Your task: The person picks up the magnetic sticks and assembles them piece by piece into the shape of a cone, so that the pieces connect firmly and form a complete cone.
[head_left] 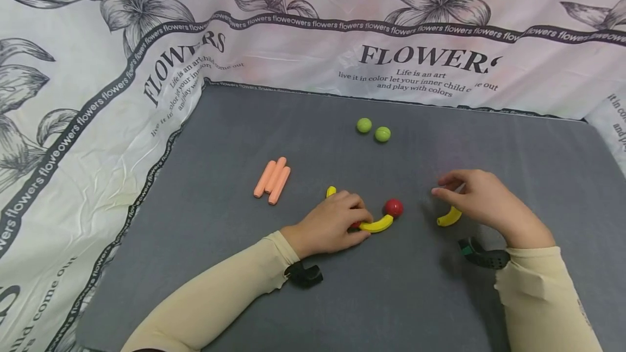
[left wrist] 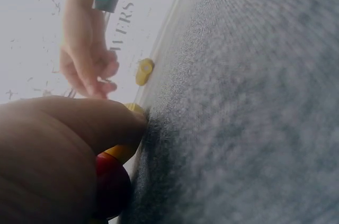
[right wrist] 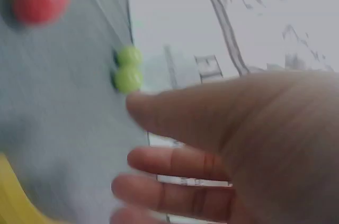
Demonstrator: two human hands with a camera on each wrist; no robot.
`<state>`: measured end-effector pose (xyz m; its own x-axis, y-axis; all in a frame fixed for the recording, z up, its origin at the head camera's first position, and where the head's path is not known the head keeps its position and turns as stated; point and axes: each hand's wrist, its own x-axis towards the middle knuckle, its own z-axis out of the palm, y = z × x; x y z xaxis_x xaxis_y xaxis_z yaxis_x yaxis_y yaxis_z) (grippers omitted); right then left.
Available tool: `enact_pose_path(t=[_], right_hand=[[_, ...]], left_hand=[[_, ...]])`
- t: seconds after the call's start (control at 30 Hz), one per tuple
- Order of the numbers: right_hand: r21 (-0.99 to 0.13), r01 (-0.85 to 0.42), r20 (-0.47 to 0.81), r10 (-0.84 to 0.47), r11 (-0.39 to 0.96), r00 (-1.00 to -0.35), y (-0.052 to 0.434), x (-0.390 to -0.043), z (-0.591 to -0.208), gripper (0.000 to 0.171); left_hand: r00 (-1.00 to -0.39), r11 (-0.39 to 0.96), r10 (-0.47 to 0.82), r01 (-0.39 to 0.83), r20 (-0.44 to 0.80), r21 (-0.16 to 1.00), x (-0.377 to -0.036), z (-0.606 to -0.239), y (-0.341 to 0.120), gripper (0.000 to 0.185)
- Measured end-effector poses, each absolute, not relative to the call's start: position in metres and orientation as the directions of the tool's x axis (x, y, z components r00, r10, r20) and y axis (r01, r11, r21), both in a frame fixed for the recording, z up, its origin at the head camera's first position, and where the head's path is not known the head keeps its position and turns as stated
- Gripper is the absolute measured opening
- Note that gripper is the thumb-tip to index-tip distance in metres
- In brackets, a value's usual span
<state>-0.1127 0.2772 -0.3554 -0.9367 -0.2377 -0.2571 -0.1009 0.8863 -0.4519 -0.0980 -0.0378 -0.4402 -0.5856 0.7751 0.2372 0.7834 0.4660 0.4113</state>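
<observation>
My left hand [head_left: 332,224] is low over the table, thumb and fingertips pinching the left end of a small yellow toy banana [head_left: 379,226]. A red ball [head_left: 394,208] lies at the banana's right end. Another red ball [left wrist: 112,187] is mostly hidden under the left hand. Beyond the knuckles shows the tip of another yellow piece [head_left: 331,191]. My right hand [head_left: 481,202] hovers with loosely bent fingers, holding nothing. Beneath it is another toy banana [head_left: 448,217], partly covered by the hand in the head view.
Several pink sticks [head_left: 271,180] lie together left of the hands. Two green balls [head_left: 374,130] sit near the back of the grey table [head_left: 220,140]. White flower-printed cloth [head_left: 293,53] rises along the back and left edges.
</observation>
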Motion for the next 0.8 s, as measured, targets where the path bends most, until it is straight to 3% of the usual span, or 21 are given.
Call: enact_pose_path(t=[0.3, 0.6, 0.8], right_hand=[[-0.329, 0.026, -0.406, -0.116, 0.944, -0.907, 0.311, -0.117, -0.359, 0.044], [-0.395, -0.075, -0.338, -0.221, 0.916, -0.915, 0.298, -0.12, -0.374, 0.027], [-0.464, -0.096, -0.274, -0.246, 0.881, -0.93, 0.282, -0.12, -0.375, 0.027]], left_hand=[[-0.593, 0.495, 0.778, 0.782, 0.207, 0.38, -0.096, -0.438, -0.039, 0.021], [-0.594, 0.513, 0.783, 0.784, 0.184, 0.348, -0.092, -0.436, -0.038, 0.024], [-0.593, 0.508, 0.783, 0.783, 0.186, 0.359, -0.094, -0.436, -0.037, 0.023]])
